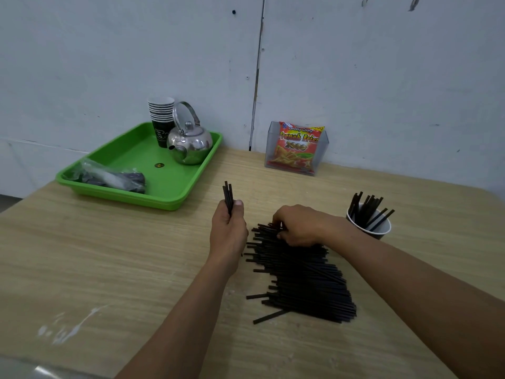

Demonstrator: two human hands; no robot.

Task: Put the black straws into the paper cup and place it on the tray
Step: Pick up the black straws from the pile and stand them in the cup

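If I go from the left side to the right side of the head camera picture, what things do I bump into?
Plastic bag on the green tray, stack of cups, kettle, left hand gripping a bunch of straws, pile of black straws, paper cup with straws in it.

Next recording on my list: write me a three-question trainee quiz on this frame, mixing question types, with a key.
1. Fill in: the right hand has its curled fingers on the pile of black straws, which lies on the ____.
2. Which hand holds a small upright bundle of straws? A: left hand. B: right hand. C: neither.
3. True or false: the paper cup with straws in it already stands on the green tray.

Key:
1. table
2. A
3. False; the cup stands on the table, to the right of the pile.
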